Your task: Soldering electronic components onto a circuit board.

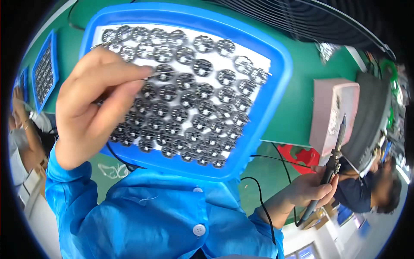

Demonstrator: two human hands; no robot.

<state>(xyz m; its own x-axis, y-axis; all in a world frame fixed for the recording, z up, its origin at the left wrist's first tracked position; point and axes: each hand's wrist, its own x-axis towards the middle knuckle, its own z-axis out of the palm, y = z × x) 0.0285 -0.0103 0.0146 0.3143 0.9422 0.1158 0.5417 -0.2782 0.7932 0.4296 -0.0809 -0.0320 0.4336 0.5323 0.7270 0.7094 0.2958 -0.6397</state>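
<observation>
A blue tray (282, 64) with a white liner lies in front of me, carrying many small round black circuit boards (202, 67) in uneven rows. Over its left part hovers my left hand (92, 99), thumb and index finger brought together in a pinch. Whatever is between those fingertips, if anything, is too small to make out. At the right, my right hand (310, 190) is closed around the handle of a soldering iron (333, 164), whose metal tip points up and away from the tray. A dark cord trails from the iron.
Beyond the iron's tip stands a pinkish open box (323, 112) on the green table (297, 105). A red object (299, 157) sits below it. Another blue tray of boards (44, 71) lies far left. A black fan grille (302, 17) spans the top right. Other people work at both sides.
</observation>
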